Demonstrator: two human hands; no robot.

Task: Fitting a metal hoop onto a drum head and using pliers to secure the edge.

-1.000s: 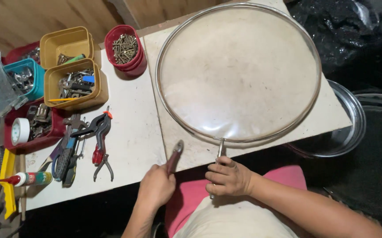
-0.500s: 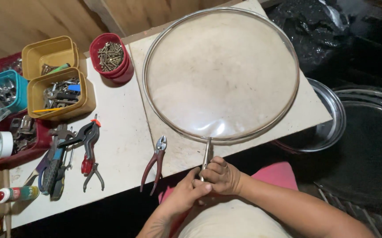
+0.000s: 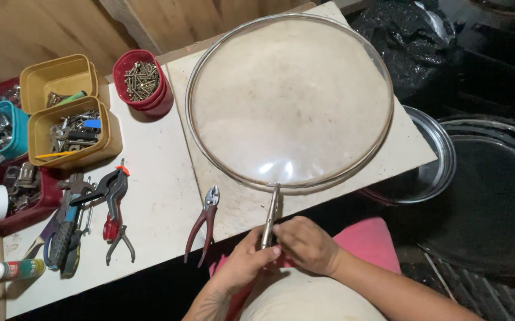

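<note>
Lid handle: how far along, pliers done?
Done: pliers lie on the table, out of hand. In hand: left hand and right hand both grip the metal handle at the rim of the big round lid. Left: the handle end is hidden, so the fit can't be judged.

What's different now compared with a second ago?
The left hand let go of the red-handled pliers, now lying on the table, and joined the right hand on the metal handle of the round lid. The tubs stayed put.

workshop | pliers point(image 3: 204, 223), clamps point(image 3: 106, 190), screw tub point(image 3: 141, 80), parts bins point(image 3: 73, 128)
</note>
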